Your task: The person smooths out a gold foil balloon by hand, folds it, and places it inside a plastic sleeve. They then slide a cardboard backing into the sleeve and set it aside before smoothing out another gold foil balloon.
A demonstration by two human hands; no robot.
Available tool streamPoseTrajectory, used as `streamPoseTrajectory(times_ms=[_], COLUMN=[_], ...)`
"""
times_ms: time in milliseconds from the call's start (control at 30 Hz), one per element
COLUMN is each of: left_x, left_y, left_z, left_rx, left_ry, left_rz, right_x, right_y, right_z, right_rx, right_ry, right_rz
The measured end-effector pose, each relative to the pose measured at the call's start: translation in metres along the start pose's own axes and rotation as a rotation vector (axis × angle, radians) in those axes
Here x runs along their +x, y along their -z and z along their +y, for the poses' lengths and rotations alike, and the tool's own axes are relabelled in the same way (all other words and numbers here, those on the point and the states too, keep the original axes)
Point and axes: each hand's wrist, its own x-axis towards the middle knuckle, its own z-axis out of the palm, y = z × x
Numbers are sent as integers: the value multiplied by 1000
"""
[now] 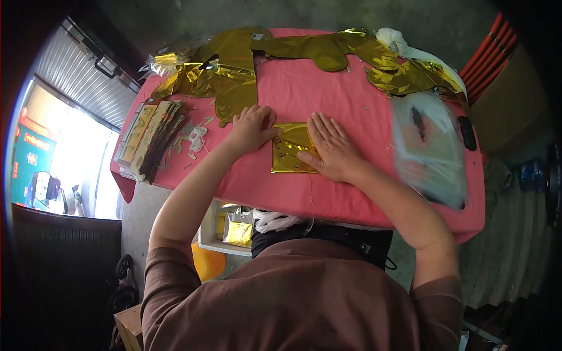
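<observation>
A folded gold foil piece (pixel 285 155) lies flat on the pink cloth (pixel 328 202) in front of me. My right hand (pixel 332 146) rests on its right part, palm down with the fingers stretched out. At the upper left corner of the foil is my left hand (pixel 253 127), its fingers curled and the thumb tip touching the edge; whether something is pinched there is hidden. Larger gold foil sheets (pixel 234 76) spread along the far side of the table. A thin white string hangs down from below the folded foil over the near edge.
Clear plastic bags (pixel 427 152) lie at the right, beside a black object (pixel 467 133). Stacked cards (pixel 155 137) and white string scraps (pixel 197 136) are at the left. Below the near edge, a white box (pixel 208 234) holds a packet of gold foil (pixel 239 232).
</observation>
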Motion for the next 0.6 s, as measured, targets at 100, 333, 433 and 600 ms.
streamPoseTrajectory(times_ms=[100, 333, 433, 600], left_x=[7, 21, 26, 16], left_y=[3, 10, 18, 15], left_z=[-2, 5, 3, -4], left_rx=[33, 65, -58, -383], left_ry=[33, 27, 77, 17], left_rz=[-92, -164, -352, -236], right_x=[-13, -28, -29, -28], right_y=[4, 22, 21, 5], right_z=[8, 11, 12, 48], right_rx=[21, -122, -136, 191], right_ry=[-85, -137, -129, -57], right_rz=[-14, -172, -175, 3])
